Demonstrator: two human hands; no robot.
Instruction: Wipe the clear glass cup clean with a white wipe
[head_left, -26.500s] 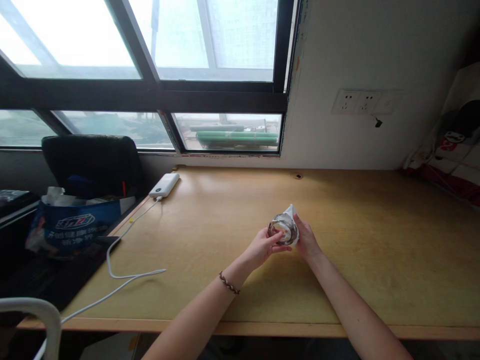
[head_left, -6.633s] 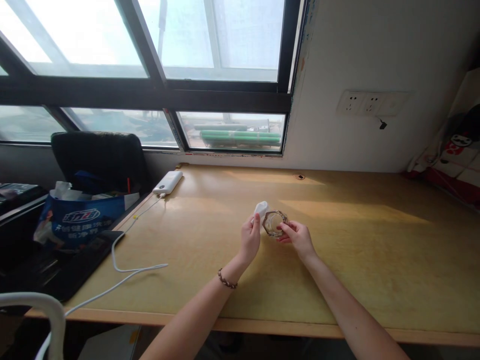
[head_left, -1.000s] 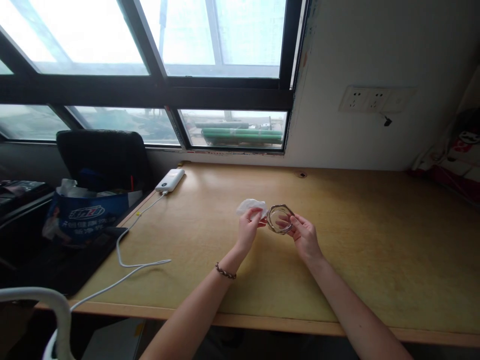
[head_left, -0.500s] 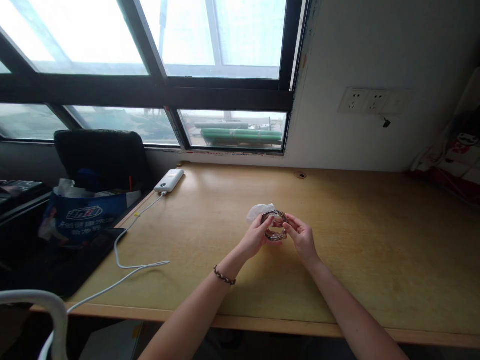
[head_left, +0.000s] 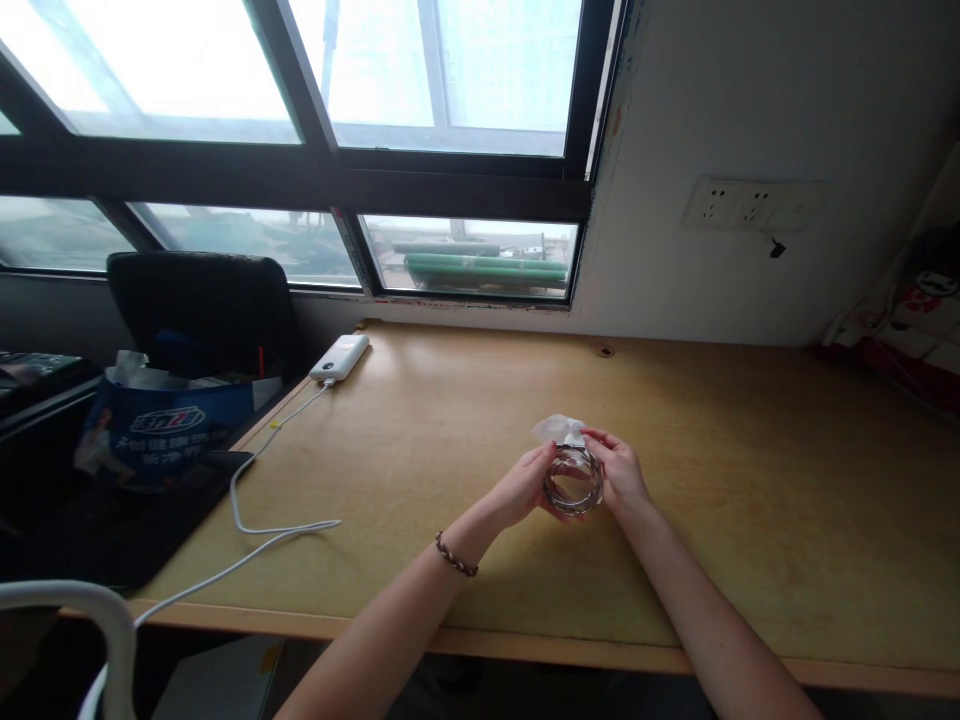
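A small clear glass dish (head_left: pixel 574 480) with an angular rim is held between both hands above the wooden desk (head_left: pixel 750 520). My left hand (head_left: pixel 525 487) curls round its left side. My right hand (head_left: pixel 624 473) grips its right side. A crumpled white tissue (head_left: pixel 556 430) sticks up behind the glass, between the fingertips; which hand pinches it is unclear.
A white power bank (head_left: pixel 341 357) lies at the desk's far left, its white cable (head_left: pixel 262 520) trailing to the front edge. A blue bag (head_left: pixel 161 428) and black chair (head_left: pixel 202 310) stand at left. Wall sockets (head_left: pixel 739 203) sit on the wall behind; red-and-white fabric (head_left: pixel 907 330) lies at far right.
The hands and glass have shifted right and a little toward me. The tissue, earlier out to the left of the glass in my left hand, now sits tucked behind it.
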